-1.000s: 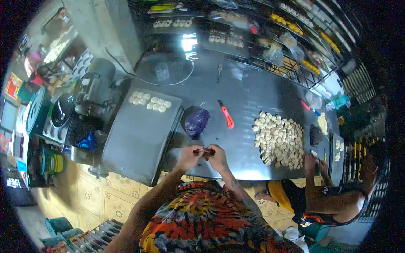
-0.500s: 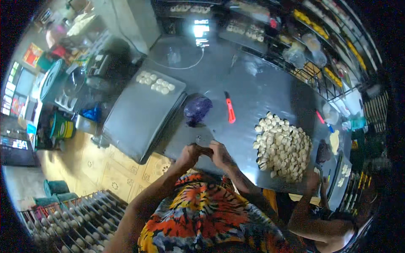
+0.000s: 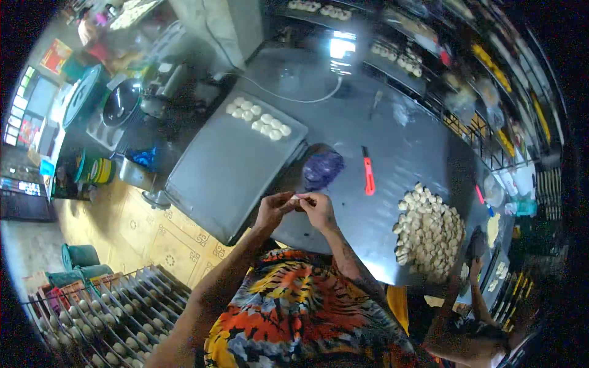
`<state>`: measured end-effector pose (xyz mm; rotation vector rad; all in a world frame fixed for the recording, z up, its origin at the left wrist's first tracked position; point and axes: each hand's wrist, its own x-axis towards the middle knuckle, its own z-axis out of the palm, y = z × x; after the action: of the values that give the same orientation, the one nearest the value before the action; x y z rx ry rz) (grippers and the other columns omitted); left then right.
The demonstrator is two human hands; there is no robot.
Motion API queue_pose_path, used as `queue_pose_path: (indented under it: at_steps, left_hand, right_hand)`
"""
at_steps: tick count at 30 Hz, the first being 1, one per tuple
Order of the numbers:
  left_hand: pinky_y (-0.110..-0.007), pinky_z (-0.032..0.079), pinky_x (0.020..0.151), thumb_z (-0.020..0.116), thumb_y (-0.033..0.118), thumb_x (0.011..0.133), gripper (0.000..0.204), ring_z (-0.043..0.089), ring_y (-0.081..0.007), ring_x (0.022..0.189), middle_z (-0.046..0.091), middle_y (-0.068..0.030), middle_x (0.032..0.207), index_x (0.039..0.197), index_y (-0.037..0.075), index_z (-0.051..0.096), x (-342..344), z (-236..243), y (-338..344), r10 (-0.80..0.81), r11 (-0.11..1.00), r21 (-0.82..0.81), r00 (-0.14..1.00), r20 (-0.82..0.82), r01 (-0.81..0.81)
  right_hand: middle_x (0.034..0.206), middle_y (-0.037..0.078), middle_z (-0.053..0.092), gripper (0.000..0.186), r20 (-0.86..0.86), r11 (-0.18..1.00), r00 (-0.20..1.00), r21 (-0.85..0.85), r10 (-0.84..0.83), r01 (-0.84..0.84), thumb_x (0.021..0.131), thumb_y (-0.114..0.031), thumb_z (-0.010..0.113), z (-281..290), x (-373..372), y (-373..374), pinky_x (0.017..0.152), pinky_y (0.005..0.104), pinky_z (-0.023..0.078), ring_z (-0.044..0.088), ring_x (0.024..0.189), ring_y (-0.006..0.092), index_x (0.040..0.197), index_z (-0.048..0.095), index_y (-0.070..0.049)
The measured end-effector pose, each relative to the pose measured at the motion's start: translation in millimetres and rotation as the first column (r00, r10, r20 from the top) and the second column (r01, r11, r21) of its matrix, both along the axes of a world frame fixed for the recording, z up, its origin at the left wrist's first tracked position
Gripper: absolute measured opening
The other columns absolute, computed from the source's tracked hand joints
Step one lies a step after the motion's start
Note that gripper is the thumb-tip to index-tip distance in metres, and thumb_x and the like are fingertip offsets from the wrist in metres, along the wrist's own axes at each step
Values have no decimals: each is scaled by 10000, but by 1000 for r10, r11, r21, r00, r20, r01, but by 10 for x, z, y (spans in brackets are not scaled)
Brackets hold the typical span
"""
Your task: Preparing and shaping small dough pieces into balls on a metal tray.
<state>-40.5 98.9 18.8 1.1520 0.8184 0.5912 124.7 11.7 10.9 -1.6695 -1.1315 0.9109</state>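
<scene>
My left hand (image 3: 273, 210) and my right hand (image 3: 317, 210) meet at the near edge of the table, fingertips pinched together on a small pale piece of dough (image 3: 295, 200). The fingers hide most of it. Just beyond them lies a shiny purple mass (image 3: 323, 170), perhaps a filling. To its right is a red-handled utility knife (image 3: 369, 176). A large heap of cut dough pieces (image 3: 429, 236) sits farther right. On the left, a dark metal tray (image 3: 227, 178) bears two small groups of round white dough balls (image 3: 259, 118) at its far end.
A co-worker's arms (image 3: 473, 288) reach in at the lower right beside the heap. A lit phone (image 3: 342, 52) with a white cable stands at the back. Racks of dough balls (image 3: 116, 313) fill the lower left; shelves (image 3: 491, 73) line the right. A mixer (image 3: 162, 86) stands far left.
My view has swung, so the table's things sit farther right. Both hands have moved forward, closer to the purple mass, and the pale dough now shows between my fingertips.
</scene>
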Motion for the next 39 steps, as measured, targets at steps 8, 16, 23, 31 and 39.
queue_pose_path:
  at_steps: [8,16,23,31,39]
  left_hand:
    - [-273,525,732,715,142,887,298,640,-148,815,736,-123,982,1094,-73,706,-686,113,1291,114,993,57,970,-213,-104]
    - [-369,500,968,581,19,851,501,632,-335,1155,629,-175,1324,1352,8,573,-1189,-340,2950,124,867,491,991,-45,-86]
    - [-426,437,1072,585,126,870,608,495,-357,1344,523,-198,1442,1447,-11,452,-1106,-372,2739,354,110,859,788,-504,500]
    - [-326,480,997,558,199,972,474,603,-247,1155,642,-156,1264,1389,-23,521,-1001,-98,2260,439,605,758,692,-574,244]
    - [-285,494,892,532,-18,904,373,636,-184,994,690,-127,1157,1262,-33,636,-903,-304,158,180,914,397,960,-213,-83]
  right_hand:
    - [1213,143,610,508,-485,999,873,-30,-45,35,932,34,583,-21,-664,987,678,267,561,664,781,184,1426,485,-32]
    - [1223,142,612,415,-408,945,897,-327,-168,28,979,-28,588,423,-183,41,731,278,579,681,926,195,1390,526,-31]
    - [1141,106,656,391,-122,853,881,-341,-456,394,937,-48,644,409,708,-1455,735,280,551,671,923,173,1323,588,-32]
    - [1264,138,573,440,855,744,324,102,-405,660,938,-145,606,58,1980,-2694,893,356,490,577,1028,283,1365,549,-59]
    - [1326,199,544,409,1,494,500,158,-866,855,912,-80,635,-414,2239,-3209,903,400,499,575,1113,300,1315,597,-25]
